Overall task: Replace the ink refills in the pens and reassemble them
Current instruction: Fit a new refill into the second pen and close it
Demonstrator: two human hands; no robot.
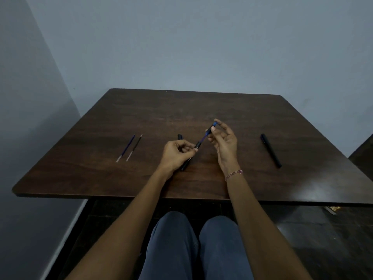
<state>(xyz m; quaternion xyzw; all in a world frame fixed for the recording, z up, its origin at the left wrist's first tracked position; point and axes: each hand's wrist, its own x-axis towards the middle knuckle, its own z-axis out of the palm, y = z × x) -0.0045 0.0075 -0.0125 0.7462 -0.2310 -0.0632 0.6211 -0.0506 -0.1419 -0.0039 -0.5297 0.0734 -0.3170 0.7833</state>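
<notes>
Roughly over mid-table [121, 178], left hand [175, 153] curls round the black pen barrel [185, 164]. Right hand [224, 142], palm turned inward, pinches the blue tip section [213, 125], with the refill [203, 137] spanning between them. Barrel's middle is hidden under the left fingers; the dark piece [179, 136] behind the knuckles is too covered to identify.

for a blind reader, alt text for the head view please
A person's left hand grips a black pen barrel while the right hand pinches a blue-tipped refill partly out of it, over a dark brown wooden table. Two thin refills lie at left, a black pen at right.
</notes>
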